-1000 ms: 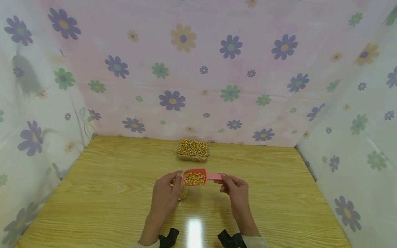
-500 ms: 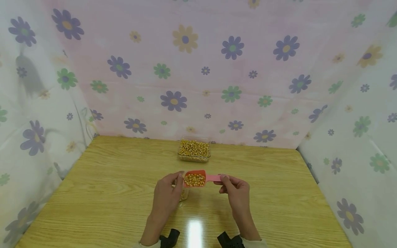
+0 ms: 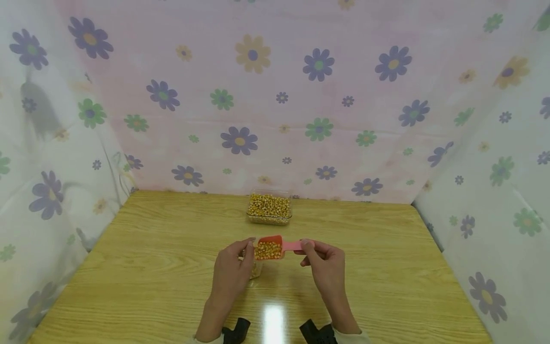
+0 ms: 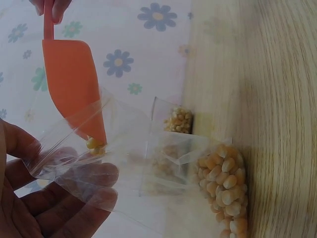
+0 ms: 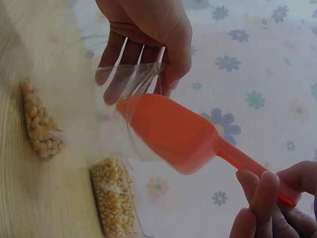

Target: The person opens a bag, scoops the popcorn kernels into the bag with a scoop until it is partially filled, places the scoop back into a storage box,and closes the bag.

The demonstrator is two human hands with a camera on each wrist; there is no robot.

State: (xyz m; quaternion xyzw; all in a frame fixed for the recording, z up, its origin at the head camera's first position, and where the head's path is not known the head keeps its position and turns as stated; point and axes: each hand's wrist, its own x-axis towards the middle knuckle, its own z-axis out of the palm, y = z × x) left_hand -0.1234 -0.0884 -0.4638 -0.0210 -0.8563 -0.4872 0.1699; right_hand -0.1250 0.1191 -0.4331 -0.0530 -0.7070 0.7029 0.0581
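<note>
My right hand (image 3: 328,270) grips the handle of a pink-red plastic scoop (image 5: 171,131), held level above the table. Corn kernels (image 3: 268,251) fill its bowl. In the left wrist view, the scoop's front lip reaches into the mouth of a clear plastic bag (image 4: 131,126), with a few kernels right at the lip. My left hand (image 3: 232,268) pinches the bag's upper edge between thumb and fingers, the other fingers lying behind the film. Kernels (image 4: 225,186) lie gathered at the bottom of the bag, low against the table. The head view mostly hides the bag behind my left hand.
A clear rectangular container (image 3: 268,221) of corn kernels stands at the back of the wood-grain table (image 3: 172,267), beyond both hands. Flower-print cloth (image 3: 283,95) hangs behind the table and along both sides.
The scoop and my right hand have shifted slightly left, bringing the scoop's lip further in behind my left fingers. My left hand keeps nearly the same place on the bag.
</note>
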